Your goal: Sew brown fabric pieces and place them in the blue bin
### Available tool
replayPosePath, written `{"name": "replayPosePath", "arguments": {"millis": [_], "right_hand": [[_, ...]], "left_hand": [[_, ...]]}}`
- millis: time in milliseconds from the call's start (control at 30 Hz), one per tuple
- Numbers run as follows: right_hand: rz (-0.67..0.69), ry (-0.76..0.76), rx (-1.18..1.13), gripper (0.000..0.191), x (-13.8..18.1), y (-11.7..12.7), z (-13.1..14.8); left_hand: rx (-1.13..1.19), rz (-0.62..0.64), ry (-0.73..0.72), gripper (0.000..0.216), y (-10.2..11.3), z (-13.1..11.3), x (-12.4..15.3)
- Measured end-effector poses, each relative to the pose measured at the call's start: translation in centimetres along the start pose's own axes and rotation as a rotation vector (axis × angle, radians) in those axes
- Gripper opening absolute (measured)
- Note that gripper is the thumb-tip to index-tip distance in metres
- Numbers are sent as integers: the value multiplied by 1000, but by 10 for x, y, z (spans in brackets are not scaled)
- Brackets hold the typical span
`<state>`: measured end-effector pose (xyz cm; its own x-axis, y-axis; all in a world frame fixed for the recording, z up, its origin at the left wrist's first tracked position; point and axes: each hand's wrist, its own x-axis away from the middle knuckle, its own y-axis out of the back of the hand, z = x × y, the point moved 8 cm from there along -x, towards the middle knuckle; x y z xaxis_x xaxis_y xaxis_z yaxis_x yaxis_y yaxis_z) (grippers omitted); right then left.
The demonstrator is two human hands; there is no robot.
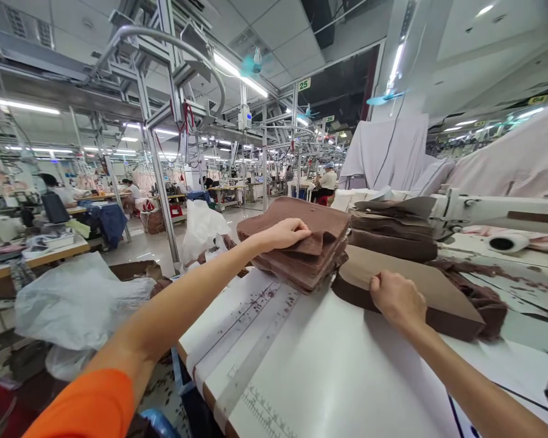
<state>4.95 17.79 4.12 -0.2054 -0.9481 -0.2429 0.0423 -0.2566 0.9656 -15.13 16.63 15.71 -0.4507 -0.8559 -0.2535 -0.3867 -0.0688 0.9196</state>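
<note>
My left hand (287,233) rests on top of a stack of brown fleece pieces (315,264) at the far left of the white sewing table (329,365), fingers curled over the topmost piece. My right hand (395,298) grips the near edge of a flat brown fabric piece with a tan underside (420,283), lying on the table to the right of the stack. A second pile of brown pieces (393,234) sits behind it.
A white sewing machine (479,213) stands at the right, with pale fabric draped behind it. Brown lint is scattered on the table. Plastic bags (77,298) and a box lie on the floor at left. Other workers sit at distant tables.
</note>
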Motion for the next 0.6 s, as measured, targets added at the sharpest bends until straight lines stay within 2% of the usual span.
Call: {"name": "replayPosePath", "arguments": {"millis": [167,333,500,600], "right_hand": [[8,89,40,23,3,6,11],[44,88,84,21,-1,6,9],[-116,76,139,14,5,18,12],[-220,198,158,8,23,24,23]], "left_hand": [[-26,-185,31,31,9,-1,-3],[-65,-316,12,31,16,-5,-10],[-92,-378,-44,29,30,-11,-14],[-97,-375,-98,21,40,-31,-5]]}}
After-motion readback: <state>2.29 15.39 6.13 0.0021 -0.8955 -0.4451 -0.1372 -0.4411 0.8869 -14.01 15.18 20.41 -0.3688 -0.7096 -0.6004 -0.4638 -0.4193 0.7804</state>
